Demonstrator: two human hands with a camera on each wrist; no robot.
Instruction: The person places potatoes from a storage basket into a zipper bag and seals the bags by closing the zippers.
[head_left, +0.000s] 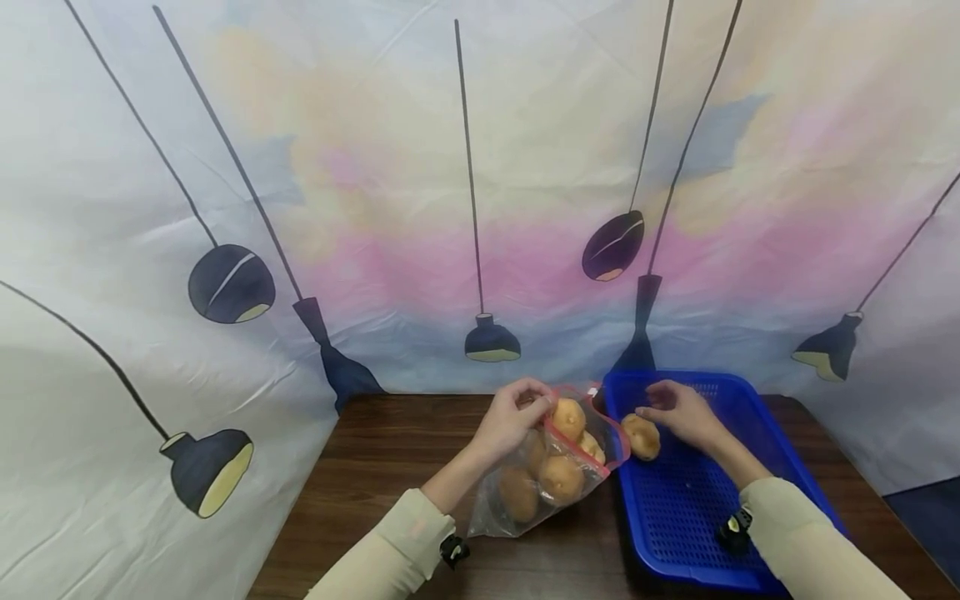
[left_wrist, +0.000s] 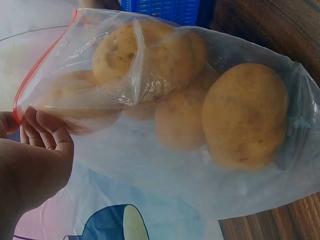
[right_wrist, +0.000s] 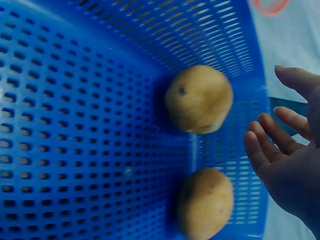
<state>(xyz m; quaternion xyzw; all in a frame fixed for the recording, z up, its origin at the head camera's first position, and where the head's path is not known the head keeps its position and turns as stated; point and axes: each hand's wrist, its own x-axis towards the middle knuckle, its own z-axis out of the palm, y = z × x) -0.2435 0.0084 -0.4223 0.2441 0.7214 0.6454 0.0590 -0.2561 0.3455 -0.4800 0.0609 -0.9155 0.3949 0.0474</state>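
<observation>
Two potatoes (right_wrist: 200, 100) lay in a blue plastic basket (head_left: 690, 500) on a dark wooden worktop (head_left: 390, 450), while at least four others showed through a clear zip bag (left_wrist: 190, 170) just beside it. A person's left hand (head_left: 510, 421) pinched the bag by its red-edged mouth, which gaped close to the basket's rim. The right hand (head_left: 678, 412) hung over that rim near the potatoes, fingers apart and holding nothing. Judging by the split, bagging looked more than half done: most of the potatoes in view sat inside the plastic, heaped loosely from the bottom toward the mouth. The pair in the basket appeared to be what was left to bag, along with closing the seal, a step not yet taken. Behind the worktop, a pastel cloth backdrop (head_left: 390, 167) printed with dark hanging lamps filled the scene.
</observation>
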